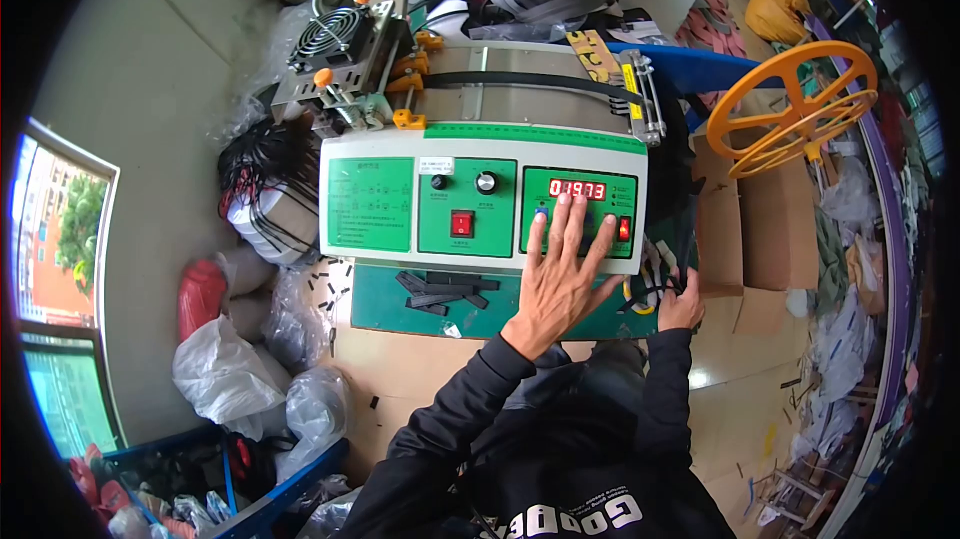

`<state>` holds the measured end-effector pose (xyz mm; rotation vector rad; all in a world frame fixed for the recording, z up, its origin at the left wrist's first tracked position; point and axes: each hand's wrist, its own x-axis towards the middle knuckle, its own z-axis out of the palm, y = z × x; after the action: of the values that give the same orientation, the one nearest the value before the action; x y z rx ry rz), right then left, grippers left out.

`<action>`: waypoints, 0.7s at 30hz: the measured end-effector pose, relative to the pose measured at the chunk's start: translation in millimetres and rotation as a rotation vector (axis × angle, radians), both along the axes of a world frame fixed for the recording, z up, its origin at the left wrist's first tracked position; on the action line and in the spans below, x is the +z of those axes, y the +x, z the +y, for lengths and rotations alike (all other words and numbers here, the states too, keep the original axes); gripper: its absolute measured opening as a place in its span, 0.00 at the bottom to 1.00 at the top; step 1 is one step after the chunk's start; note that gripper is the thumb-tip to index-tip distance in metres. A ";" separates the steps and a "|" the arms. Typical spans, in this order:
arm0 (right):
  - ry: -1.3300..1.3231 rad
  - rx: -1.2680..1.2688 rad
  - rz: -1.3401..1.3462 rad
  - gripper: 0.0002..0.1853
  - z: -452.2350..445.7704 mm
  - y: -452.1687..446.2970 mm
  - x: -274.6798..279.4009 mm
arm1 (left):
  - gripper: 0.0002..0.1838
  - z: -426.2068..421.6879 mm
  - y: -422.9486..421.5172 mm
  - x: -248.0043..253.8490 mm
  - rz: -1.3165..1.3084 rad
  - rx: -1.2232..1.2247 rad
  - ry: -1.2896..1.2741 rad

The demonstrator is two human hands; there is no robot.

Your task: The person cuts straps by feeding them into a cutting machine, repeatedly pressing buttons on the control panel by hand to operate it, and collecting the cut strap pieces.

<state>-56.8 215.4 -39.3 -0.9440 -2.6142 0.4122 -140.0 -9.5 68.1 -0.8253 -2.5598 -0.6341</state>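
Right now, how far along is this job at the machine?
Looks done: some short dark strips lie on the green table. In hand: the left hand has fingers at the controls below the lit display; the right hand's grip is unclear. Left: probably more strips, since a dark strap crosses the machine; how many isn't shown.

Strips (447, 291) before machine (480, 201)

Even, fairly bright light fills the room, with the window (68, 229) at left washed out toward white and a small glare spot on the floor (735, 384). The wide lens bows straight lines toward black, vignetted corners; the red digits (577, 190) glow legibly.
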 end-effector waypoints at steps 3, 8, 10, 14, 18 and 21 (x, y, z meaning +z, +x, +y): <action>-0.024 0.058 0.100 0.23 0.0 1.0 0.2 | 0.42 0.6 0.3 -1.7 -0.023 -0.011 0.015; -0.041 0.075 0.156 0.21 4.5 1.4 -7.9 | 0.41 0.7 -0.4 -5.6 -0.043 -0.016 0.029; -0.043 0.074 0.163 0.21 5.2 1.4 -8.9 | 0.41 0.8 -0.3 -5.7 -0.048 -0.017 0.034; -0.007 0.042 0.071 0.20 3.3 0.8 -3.9 | 0.42 0.9 -0.3 -5.3 -0.058 -0.021 0.036; -0.025 0.051 0.120 0.21 4.6 0.7 -7.8 | 0.42 1.2 -0.2 -6.2 -0.057 -0.016 0.030; -0.029 0.050 0.128 0.21 5.8 0.9 -9.7 | 0.42 1.1 0.1 -7.2 -0.057 -0.015 0.023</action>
<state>-55.9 221.2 -49.0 -0.8341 -2.5263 0.5073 -139.9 -8.4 60.9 -0.8303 -2.5946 -0.7001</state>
